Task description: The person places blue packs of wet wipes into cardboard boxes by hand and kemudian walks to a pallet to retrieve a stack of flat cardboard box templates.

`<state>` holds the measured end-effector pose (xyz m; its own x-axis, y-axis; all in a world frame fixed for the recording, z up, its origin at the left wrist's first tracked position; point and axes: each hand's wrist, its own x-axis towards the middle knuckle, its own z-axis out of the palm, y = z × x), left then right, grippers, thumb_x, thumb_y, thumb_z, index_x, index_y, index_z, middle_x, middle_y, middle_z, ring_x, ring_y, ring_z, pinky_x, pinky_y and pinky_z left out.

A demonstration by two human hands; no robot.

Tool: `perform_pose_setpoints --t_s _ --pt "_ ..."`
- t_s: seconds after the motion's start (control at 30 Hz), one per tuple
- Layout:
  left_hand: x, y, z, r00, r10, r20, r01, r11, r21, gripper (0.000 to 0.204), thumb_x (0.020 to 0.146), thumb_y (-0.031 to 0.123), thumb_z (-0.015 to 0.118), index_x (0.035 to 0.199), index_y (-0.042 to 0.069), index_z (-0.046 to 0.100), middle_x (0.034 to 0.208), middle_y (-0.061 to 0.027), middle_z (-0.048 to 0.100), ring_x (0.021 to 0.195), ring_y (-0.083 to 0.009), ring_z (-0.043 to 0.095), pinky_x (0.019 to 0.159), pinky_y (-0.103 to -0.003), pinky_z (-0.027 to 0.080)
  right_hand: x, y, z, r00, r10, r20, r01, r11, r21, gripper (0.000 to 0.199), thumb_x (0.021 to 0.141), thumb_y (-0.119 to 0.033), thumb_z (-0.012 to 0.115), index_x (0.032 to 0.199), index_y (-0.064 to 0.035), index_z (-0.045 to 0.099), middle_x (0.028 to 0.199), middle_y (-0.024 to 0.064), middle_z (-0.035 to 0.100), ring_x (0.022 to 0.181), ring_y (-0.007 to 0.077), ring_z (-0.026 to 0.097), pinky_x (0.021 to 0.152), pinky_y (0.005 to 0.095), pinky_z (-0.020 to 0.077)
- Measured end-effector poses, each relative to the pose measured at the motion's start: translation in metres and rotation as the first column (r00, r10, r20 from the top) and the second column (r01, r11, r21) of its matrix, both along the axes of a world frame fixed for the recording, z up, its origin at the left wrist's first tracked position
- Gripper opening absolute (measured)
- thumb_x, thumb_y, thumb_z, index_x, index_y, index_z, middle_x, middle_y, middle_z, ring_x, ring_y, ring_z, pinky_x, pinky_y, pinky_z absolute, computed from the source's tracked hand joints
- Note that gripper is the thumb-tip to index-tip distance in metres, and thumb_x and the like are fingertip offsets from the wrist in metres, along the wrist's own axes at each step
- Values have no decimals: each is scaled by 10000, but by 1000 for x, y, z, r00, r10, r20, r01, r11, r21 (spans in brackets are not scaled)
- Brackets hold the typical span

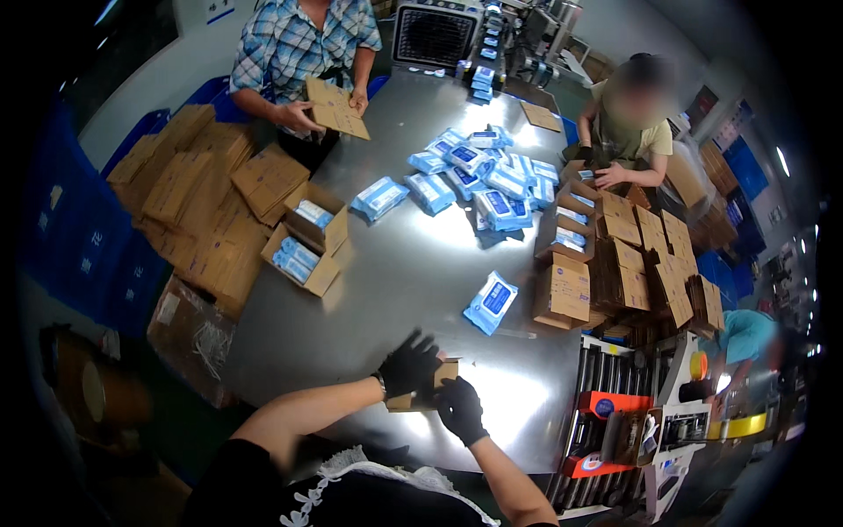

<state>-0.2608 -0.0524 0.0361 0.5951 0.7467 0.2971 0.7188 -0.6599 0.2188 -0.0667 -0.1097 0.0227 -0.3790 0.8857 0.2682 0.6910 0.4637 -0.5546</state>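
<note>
A small brown cardboard box (446, 372) lies on the steel table close to my body, partly covered by my gloved hands. My left hand (409, 365), in a black glove, reaches over its left side with fingers spread and slightly blurred. At the box's right edge, my right hand (462, 409) has its black-gloved fingers curled against the cardboard. Farther up the table lies a single blue-and-white wipes pack (492, 303), apart from both hands. Beyond it is a loose heap of similar packs (492, 171).
Open boxes with packs (303, 262) stand at the table's left edge; more boxes (565, 290) line the right. A person (307, 66) holds flat cardboard at far left; another person (632, 132) works at far right. A roller conveyor (606, 378) is at right.
</note>
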Motion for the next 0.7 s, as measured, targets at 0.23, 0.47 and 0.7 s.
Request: perform_pose_setpoints --t_s 0.23,0.47,0.7 --pt "20 -29 39 974 44 -223 -66 994 -92 779 681 439 725 1347 152 441 1331 -224 443 1173 -403 465 956 -517 377 -10 42 -43 493 -825 -274 439 509 -740 226 888 -198 442 908 -36 599 900 156 619 874 283 583 799 354 450" --pt "-16 -37 48 906 115 408 -74 991 -115 738 641 289 780 1300 196 461 1134 -197 526 1031 -402 536 852 -444 458 29 18 -66 423 -579 -697 -251 665 -704 527 936 -463 437 1255 -47 485 1228 65 543 1080 193 538 911 329 419" --pt "-79 -53 -89 125 859 497 211 466 -859 838 845 449 654 1411 -5 234 1271 -116 470 1169 -196 464 1019 -374 369 -76 51 0 989 138 59 -117 956 -271 341 869 -346 568 745 -45 672 659 116 654 603 307 646 549 433 498"
